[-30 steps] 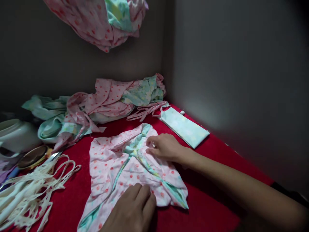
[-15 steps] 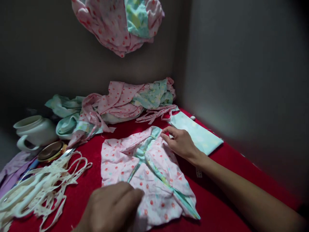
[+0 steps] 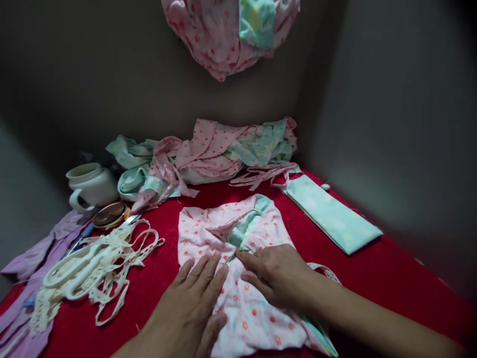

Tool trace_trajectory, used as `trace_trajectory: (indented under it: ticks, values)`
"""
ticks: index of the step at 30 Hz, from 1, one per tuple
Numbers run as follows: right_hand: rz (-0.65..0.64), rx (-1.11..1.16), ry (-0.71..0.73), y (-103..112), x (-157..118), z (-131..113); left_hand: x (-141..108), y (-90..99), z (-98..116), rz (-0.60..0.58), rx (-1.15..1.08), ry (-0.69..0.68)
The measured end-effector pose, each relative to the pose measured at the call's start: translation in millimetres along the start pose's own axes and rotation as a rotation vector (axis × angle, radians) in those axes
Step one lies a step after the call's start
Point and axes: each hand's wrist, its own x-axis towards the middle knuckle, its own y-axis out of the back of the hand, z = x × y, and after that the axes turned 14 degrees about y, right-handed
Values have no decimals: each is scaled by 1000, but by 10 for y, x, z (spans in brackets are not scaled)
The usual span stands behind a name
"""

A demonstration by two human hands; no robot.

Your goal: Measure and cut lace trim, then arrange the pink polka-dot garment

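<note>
A small pink garment piece (image 3: 219, 226) with red dots and a mint green trim lies flat on the red cloth-covered table (image 3: 391, 278). My left hand (image 3: 190, 303) rests palm down on its lower left part, fingers spread. My right hand (image 3: 278, 273) presses flat on its middle, fingertips at the green trim, close beside the left hand's fingers. Neither hand grips anything.
A folded mint fabric piece (image 3: 333, 214) lies at the right. A heap of pink and green cloth (image 3: 208, 154) sits at the back. White lace trim (image 3: 97, 258), scissors, a gold lid (image 3: 109, 214), a white pot (image 3: 91, 186) and lilac cloth are at the left. Another pink garment (image 3: 231, 30) hangs above.
My right hand moved from the garment's top edge down to its middle. My left hand opened and laid flat on the cloth. The view shifted left.
</note>
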Motion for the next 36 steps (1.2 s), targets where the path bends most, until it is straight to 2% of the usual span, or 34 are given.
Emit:
trace_trajectory:
  ticks: [4,7,10,12,14,16,18,21,23,29,36]
  values:
    - [3,3,-11,-6,-16,6,3,10,-140,-77,-31,-13]
    - [30,71,-1,24,-64,11,-25,-16,-257,-75,-34,-32]
    - [167,213,18,139,-62,111,-24,-5,-274,58,-67,-59]
    - [262,192,-16,240,10,232,46,57,-222,190,-143,-110]
    - [240,100,-46,316,134,361,188,142,-145,245,-264,-196]
    - [131,25,-66,339,269,465,383,203,-74,183,-352,-233]
    - [55,-12,-92,307,372,526,581,212,-40,60,-311,-131]
    - [39,-26,-125,223,424,558,773,159,-59,-111,-134,69]
    - [22,-22,-130,190,416,567,810,127,-91,-185,-66,95]
    - [-23,46,-150,220,409,609,786,113,-122,-304,-19,103]
    - [4,141,-178,201,416,618,794,90,-132,-299,-37,79]
